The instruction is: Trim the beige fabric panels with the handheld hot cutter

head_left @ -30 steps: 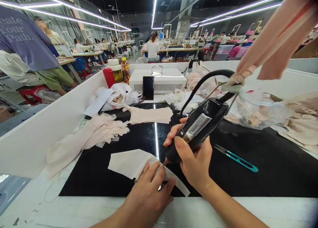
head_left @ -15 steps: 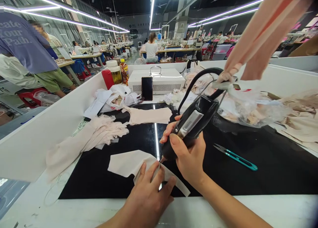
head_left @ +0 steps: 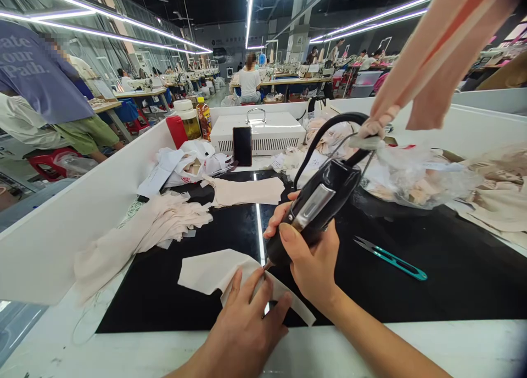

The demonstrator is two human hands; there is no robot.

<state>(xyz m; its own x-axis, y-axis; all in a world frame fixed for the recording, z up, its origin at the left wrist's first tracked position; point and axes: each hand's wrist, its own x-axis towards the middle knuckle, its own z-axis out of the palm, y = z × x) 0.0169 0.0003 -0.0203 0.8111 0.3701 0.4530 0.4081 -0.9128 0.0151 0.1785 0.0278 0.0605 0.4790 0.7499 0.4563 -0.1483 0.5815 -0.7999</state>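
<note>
Broadly, a white worktop (head_left: 329, 350) fills the near view, and a glossy black flat sheet (head_left: 164, 309) covers its middle. At the far edge sits a white metal box (head_left: 222, 128) with a handle on top. A crumpled clear plastic bag (head_left: 428, 175) lies toward the far right corner, while a long heap of pale pink cloth pieces (head_left: 135, 230) runs along the left edge, overlapping the sheet.

The right hand (head_left: 313, 268) is wrapped firmly around a black handheld tool with a silver plate (head_left: 329, 197), tilted above the sheet. The left hand (head_left: 255, 312) rests with fingers spread over a pale curved cloth piece (head_left: 209, 268), whose narrow end lies by the sheet's near edge. Toward the sheet's far edge lies a flat pale pink cloth panel (head_left: 247, 192).

A black upright phone (head_left: 242, 146) stands before the box. Teal-handled thread snips (head_left: 395, 261) lie right of the right hand. The tool's thin metal tip (head_left: 268, 265) points down beside the left fingertips; whether it touches cloth, I cannot tell.
</note>
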